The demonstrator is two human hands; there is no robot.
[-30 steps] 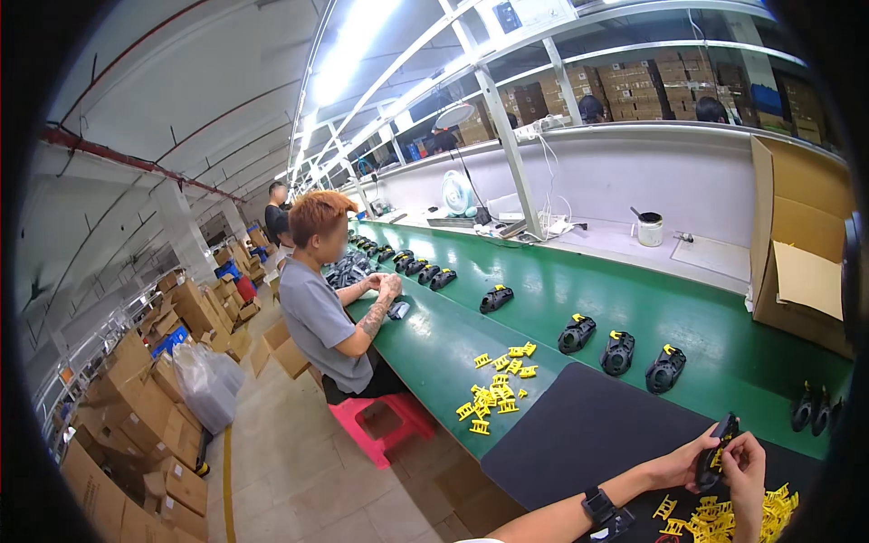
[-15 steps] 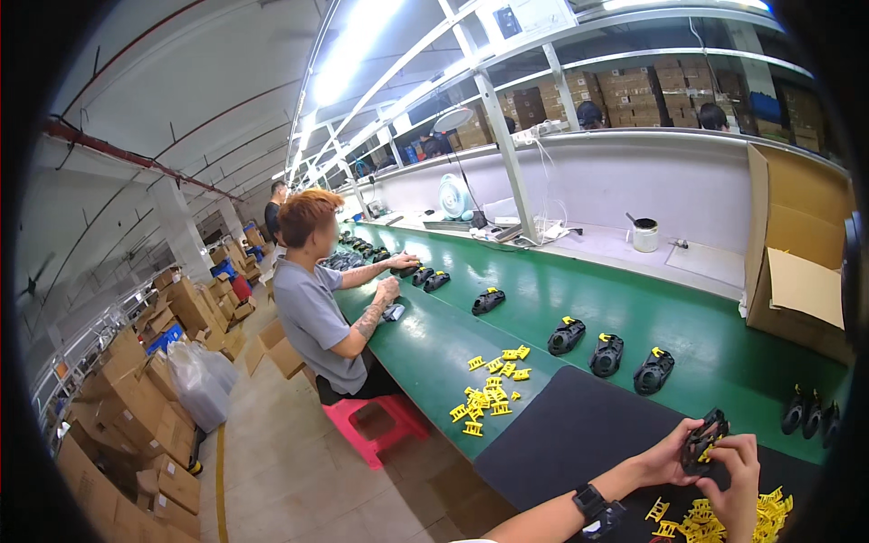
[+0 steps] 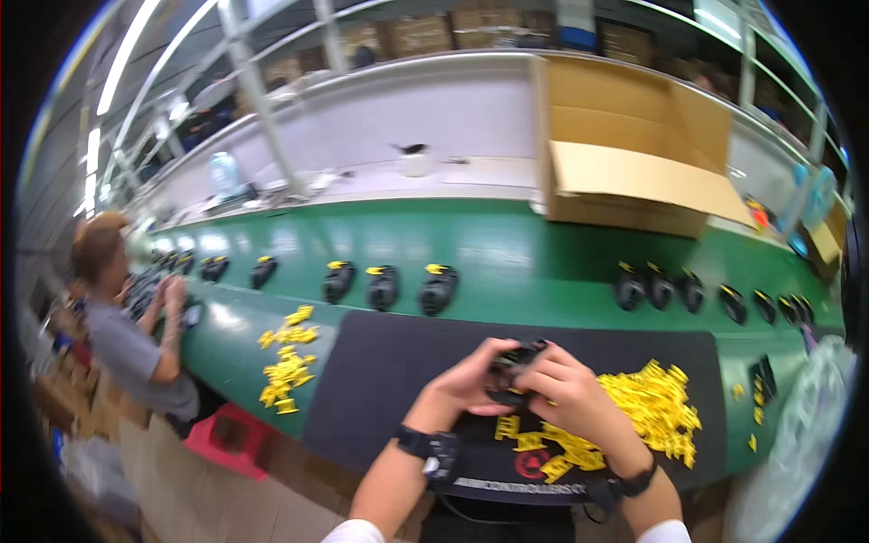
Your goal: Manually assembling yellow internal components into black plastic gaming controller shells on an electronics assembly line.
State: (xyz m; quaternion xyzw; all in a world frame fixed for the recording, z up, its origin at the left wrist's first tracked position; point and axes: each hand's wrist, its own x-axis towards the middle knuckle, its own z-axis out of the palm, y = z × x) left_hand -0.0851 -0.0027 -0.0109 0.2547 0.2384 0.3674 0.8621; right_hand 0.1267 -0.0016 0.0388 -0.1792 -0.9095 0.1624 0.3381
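Observation:
Above the black mat (image 3: 380, 380), my left hand (image 3: 463, 378) is closed around a black hollow plastic part (image 3: 503, 373) with an open frame. My right hand (image 3: 570, 389) reaches over its right side with fingers bent and pressed against it. Whether those fingertips also pinch a small yellow piece is hidden. Below and right of my hands spreads a heap of yellow plastic clips (image 3: 656, 407), and a few looser ones lie nearer to me. A similar black part with a yellow top (image 3: 438, 290) rests beyond the mat.
More black parts (image 3: 659, 288) stand in a row along the green table (image 3: 516, 262). A second group of yellow clips (image 3: 288, 366) lies left of the mat. An open cardboard box (image 3: 625, 195) stands at the back. A co-worker (image 3: 136, 326) sits at left; a clear plastic bag (image 3: 801, 434) hangs at right.
The view has swung right, bringing the box, right-hand row and clip heap further in. Both hands still hold the black part; the yellow piece seen at my right fingers no longer shows.

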